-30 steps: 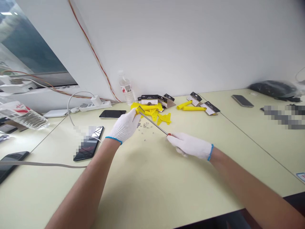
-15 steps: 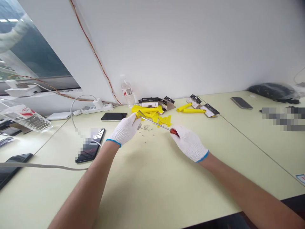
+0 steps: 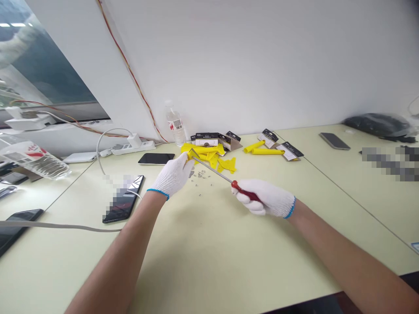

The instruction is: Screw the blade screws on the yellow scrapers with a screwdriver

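Observation:
My right hand [image 3: 262, 197], in a white knit glove with a blue cuff, grips the red handle of a screwdriver [image 3: 214, 171]. Its long shaft points up and left, with the tip at a yellow scraper [image 3: 193, 154]. My gloved left hand [image 3: 173, 175] is closed around that scraper, above the table; most of its body is hidden by the fingers. Just beyond lie yellow plastic pieces [image 3: 227, 165] and a yellow handle [image 3: 209, 148]. Several tiny metal screws or nuts [image 3: 200, 175] are scattered on the table below the screwdriver shaft.
Black-and-white packaging cards [image 3: 207, 139] and a water bottle [image 3: 175, 124] stand by the wall. Two yellow handles [image 3: 267, 151] lie to the right. Phones [image 3: 156, 158] and a power strip [image 3: 133, 146] are at the left; a grey phone [image 3: 334, 141] lies far right.
My right hand has turned on the screwdriver and shifted slightly right, showing more of the red handle. My left hand keeps the scraper in nearly the same spot.

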`<state>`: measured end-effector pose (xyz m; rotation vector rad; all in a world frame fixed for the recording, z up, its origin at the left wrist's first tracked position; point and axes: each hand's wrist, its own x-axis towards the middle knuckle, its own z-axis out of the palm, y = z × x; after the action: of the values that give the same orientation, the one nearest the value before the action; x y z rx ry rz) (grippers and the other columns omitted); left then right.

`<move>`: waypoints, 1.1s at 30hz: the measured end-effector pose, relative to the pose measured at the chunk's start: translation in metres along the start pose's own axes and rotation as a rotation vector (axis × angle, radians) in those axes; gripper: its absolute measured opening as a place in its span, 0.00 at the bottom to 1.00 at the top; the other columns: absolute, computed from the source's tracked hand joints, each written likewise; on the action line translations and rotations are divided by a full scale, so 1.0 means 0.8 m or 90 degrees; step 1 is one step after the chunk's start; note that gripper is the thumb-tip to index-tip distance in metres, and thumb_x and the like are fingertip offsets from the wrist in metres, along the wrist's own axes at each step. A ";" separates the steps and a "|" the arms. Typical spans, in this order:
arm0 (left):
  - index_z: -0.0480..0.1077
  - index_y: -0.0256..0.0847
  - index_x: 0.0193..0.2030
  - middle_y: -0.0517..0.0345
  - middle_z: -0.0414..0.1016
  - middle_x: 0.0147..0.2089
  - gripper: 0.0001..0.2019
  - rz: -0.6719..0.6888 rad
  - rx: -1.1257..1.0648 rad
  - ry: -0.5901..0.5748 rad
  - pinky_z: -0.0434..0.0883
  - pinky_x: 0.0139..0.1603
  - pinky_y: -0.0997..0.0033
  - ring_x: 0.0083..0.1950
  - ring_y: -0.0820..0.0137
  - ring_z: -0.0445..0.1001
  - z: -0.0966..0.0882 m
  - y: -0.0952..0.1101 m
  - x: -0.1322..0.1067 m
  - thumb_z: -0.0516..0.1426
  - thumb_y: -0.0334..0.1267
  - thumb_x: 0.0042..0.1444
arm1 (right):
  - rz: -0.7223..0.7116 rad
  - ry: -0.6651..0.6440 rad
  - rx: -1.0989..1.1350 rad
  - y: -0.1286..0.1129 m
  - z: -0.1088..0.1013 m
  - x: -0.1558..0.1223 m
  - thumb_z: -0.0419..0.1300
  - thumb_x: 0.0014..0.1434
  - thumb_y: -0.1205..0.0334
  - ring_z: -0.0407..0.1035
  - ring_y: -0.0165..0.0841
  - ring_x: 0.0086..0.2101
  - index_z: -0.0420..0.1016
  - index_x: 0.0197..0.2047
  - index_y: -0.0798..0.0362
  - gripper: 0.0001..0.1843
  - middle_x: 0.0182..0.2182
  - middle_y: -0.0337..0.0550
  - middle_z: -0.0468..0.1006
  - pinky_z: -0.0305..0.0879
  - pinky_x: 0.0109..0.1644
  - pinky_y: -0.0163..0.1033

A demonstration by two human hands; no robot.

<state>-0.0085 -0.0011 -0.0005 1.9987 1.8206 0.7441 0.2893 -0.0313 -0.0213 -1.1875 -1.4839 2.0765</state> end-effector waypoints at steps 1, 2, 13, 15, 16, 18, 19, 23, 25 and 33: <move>0.59 0.45 0.38 0.59 0.71 0.30 0.11 0.002 0.006 -0.001 0.58 0.34 0.68 0.29 0.68 0.65 -0.001 0.000 -0.001 0.50 0.47 0.70 | -0.035 0.057 -0.097 0.005 0.004 0.002 0.55 0.70 0.45 0.52 0.23 0.19 0.66 0.44 0.52 0.17 0.27 0.34 0.65 0.51 0.22 0.31; 0.59 0.45 0.38 0.59 0.71 0.30 0.11 0.005 0.015 -0.004 0.58 0.34 0.69 0.29 0.69 0.65 -0.002 0.000 -0.001 0.50 0.47 0.70 | -0.084 0.125 -0.208 0.011 0.008 0.005 0.56 0.70 0.46 0.57 0.25 0.21 0.67 0.44 0.52 0.16 0.29 0.36 0.68 0.56 0.26 0.32; 0.61 0.45 0.39 0.56 0.73 0.34 0.13 0.003 0.059 -0.023 0.59 0.34 0.67 0.30 0.66 0.68 0.007 0.001 0.000 0.47 0.50 0.70 | -0.076 0.257 -0.449 0.015 0.001 0.003 0.55 0.70 0.40 0.63 0.29 0.27 0.64 0.34 0.54 0.25 0.30 0.43 0.73 0.53 0.29 0.35; 0.61 0.45 0.39 0.56 0.73 0.33 0.13 -0.014 0.060 -0.030 0.59 0.33 0.67 0.29 0.67 0.68 0.007 0.001 0.000 0.47 0.50 0.70 | -0.040 0.155 -0.339 0.010 0.001 -0.001 0.54 0.71 0.41 0.65 0.29 0.26 0.64 0.37 0.53 0.23 0.29 0.42 0.75 0.57 0.29 0.34; 0.61 0.45 0.39 0.56 0.73 0.33 0.13 -0.017 0.060 -0.033 0.59 0.33 0.67 0.28 0.68 0.68 0.007 0.002 0.000 0.47 0.50 0.70 | -0.023 0.128 -0.309 0.008 0.003 -0.002 0.54 0.71 0.42 0.66 0.29 0.25 0.65 0.39 0.53 0.21 0.29 0.41 0.75 0.60 0.30 0.34; 0.61 0.45 0.38 0.56 0.73 0.32 0.13 -0.010 0.058 -0.043 0.58 0.33 0.68 0.28 0.68 0.68 0.009 0.002 0.000 0.48 0.50 0.70 | -0.023 0.159 -0.357 0.005 0.010 -0.003 0.56 0.70 0.43 0.65 0.29 0.22 0.66 0.40 0.53 0.21 0.26 0.41 0.75 0.61 0.29 0.35; 0.61 0.44 0.38 0.56 0.72 0.32 0.13 -0.003 0.057 -0.051 0.58 0.33 0.68 0.27 0.68 0.68 0.010 0.002 0.001 0.48 0.49 0.70 | -0.046 0.205 -0.416 0.003 0.013 -0.004 0.57 0.70 0.42 0.65 0.29 0.22 0.67 0.38 0.54 0.21 0.26 0.42 0.75 0.61 0.29 0.35; 0.58 0.44 0.37 0.58 0.71 0.31 0.13 0.015 0.057 -0.056 0.58 0.33 0.68 0.27 0.69 0.67 0.015 -0.003 0.003 0.48 0.48 0.70 | -0.154 0.345 -0.545 -0.013 0.018 -0.017 0.58 0.70 0.41 0.75 0.37 0.37 0.74 0.37 0.55 0.24 0.31 0.50 0.80 0.63 0.36 0.36; 0.58 0.44 0.37 0.59 0.70 0.30 0.13 0.023 0.053 -0.031 0.58 0.33 0.68 0.26 0.69 0.66 0.016 -0.005 0.003 0.48 0.49 0.70 | -0.178 0.339 -0.568 -0.023 0.010 -0.030 0.51 0.72 0.38 0.76 0.39 0.42 0.77 0.37 0.54 0.28 0.34 0.49 0.81 0.63 0.37 0.36; 0.58 0.45 0.40 0.60 0.69 0.29 0.11 0.011 0.050 -0.008 0.58 0.33 0.68 0.25 0.70 0.66 0.012 -0.006 0.003 0.49 0.48 0.70 | -0.202 0.521 -1.087 -0.008 0.013 -0.028 0.33 0.75 0.40 0.76 0.39 0.41 0.79 0.29 0.66 0.46 0.31 0.57 0.81 0.52 0.31 0.34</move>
<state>-0.0067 0.0028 -0.0106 2.0657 1.8553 0.6733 0.2936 -0.0502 -0.0043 -1.6283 -2.4914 -0.3880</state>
